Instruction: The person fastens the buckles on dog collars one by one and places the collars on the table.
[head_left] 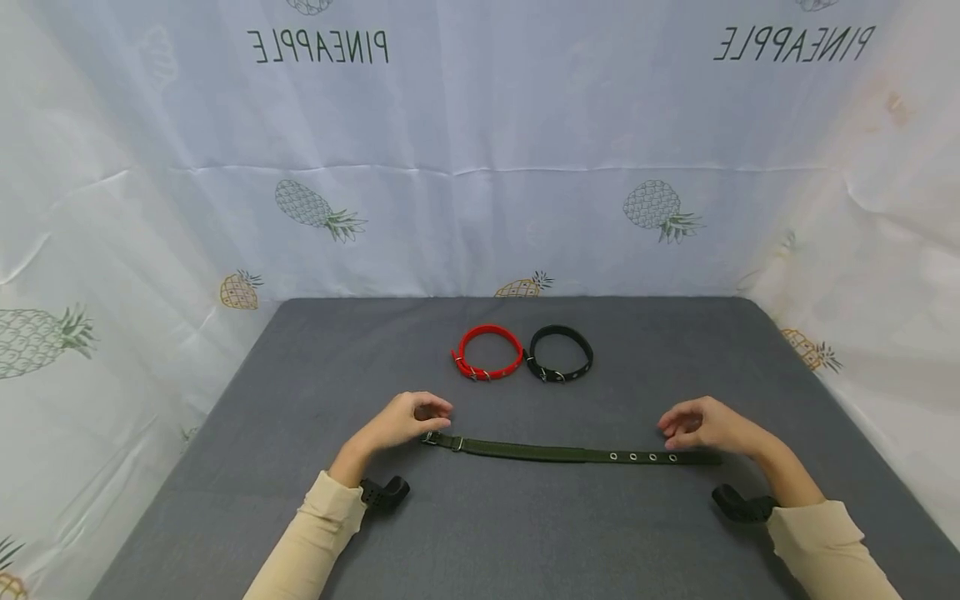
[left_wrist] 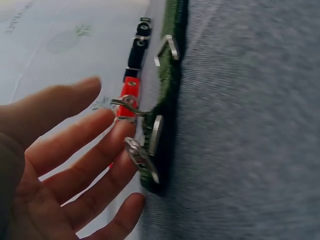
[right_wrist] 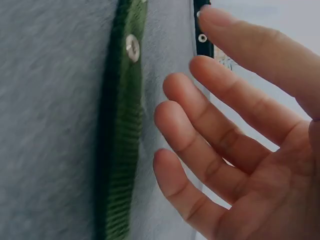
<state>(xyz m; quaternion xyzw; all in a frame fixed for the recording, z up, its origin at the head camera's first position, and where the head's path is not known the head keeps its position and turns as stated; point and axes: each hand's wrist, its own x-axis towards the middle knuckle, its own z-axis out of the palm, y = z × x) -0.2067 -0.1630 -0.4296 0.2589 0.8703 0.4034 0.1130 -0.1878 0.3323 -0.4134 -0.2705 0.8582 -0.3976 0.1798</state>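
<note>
An olive-green collar (head_left: pixel 525 452) lies unfastened and stretched out across the grey table, its metal buckle (left_wrist: pixel 142 157) at the left end and several eyelets toward the right end. My left hand (head_left: pixel 408 419) is beside the buckle end, fingers loosely bent and thumb apart from them. Whether its fingertips touch the buckle I cannot tell. Over by the eyelet end is my right hand (head_left: pixel 701 423), fingers relaxed; the right wrist view shows a gap between its fingertips and the strap (right_wrist: pixel 127 125). Neither hand grips anything.
Behind the green collar, a red collar (head_left: pixel 467 367) and a black collar (head_left: pixel 590 357) lie buckled into rings, side by side. Pineapple-printed white cloth (head_left: pixel 480 233) hangs behind the table (head_left: pixel 525 533) and at both sides. Each wrist wears a black device (head_left: pixel 384 493).
</note>
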